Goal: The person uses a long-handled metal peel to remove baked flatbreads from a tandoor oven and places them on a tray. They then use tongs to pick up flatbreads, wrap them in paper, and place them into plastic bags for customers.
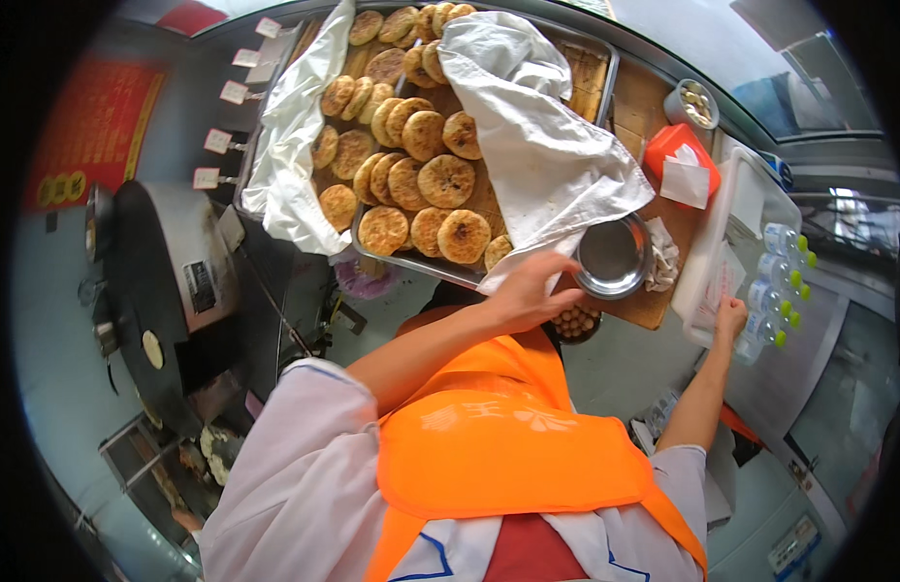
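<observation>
My left hand is at the front edge of a metal tray, over the corner of a white cloth. Its thumb and fingers are apart, pointing at the rim of a round stainless steel bowl, with nothing seen between them. Browned round flatbreads lie in overlapping rows on the tray. At the right, my right hand pinches a white paper bag with red print, at the edge of a white plastic bin. Its fingertips are partly hidden.
Bottles with green caps stand right of the bin. Nearby are a red tissue box, crumpled paper and a small tub. A bowl of round brown items sits below the board. A black round griddle stands left.
</observation>
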